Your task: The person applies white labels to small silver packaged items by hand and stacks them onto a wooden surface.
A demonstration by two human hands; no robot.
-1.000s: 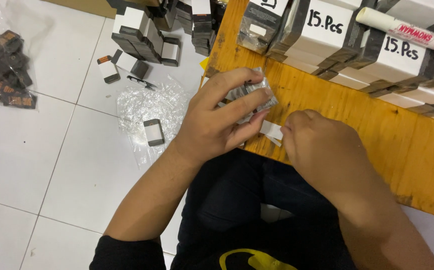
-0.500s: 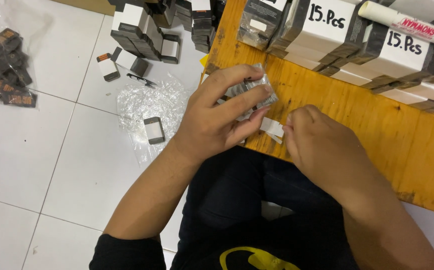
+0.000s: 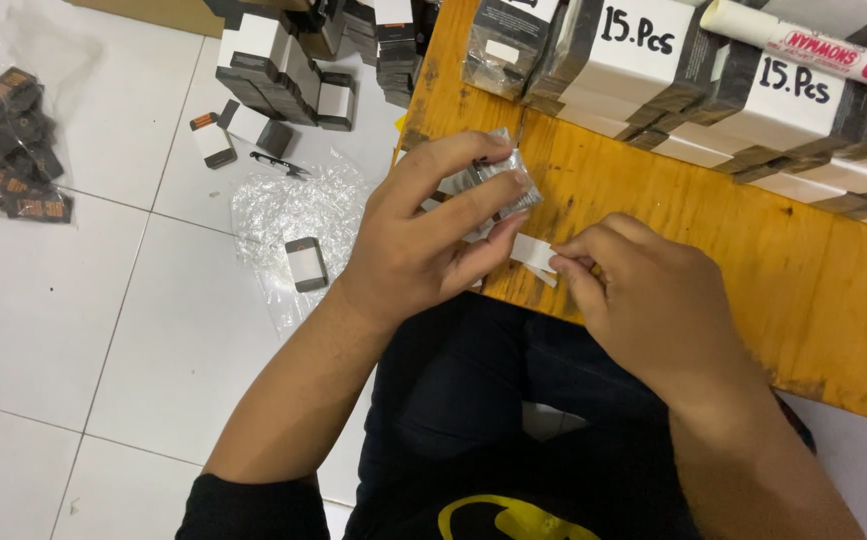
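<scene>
Fingers of the left hand [image 3: 424, 245] clench a small clear-wrapped packet [image 3: 494, 185]; right hand [image 3: 644, 300] pinches the white paper strip [image 3: 534, 252] just below it.

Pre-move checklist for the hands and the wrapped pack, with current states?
1. Left hand grips the wrapped pack: ok.
2. Right hand pinches the white strip: ok.
3. Strip stuck to the pack: cannot tell, fingers hide the joint.
4. Pack over the wooden board: ok.
5. Stacked bundles apart from both hands: ok.
6. Marker lies on the bundles, off the work spot: ok.
</scene>
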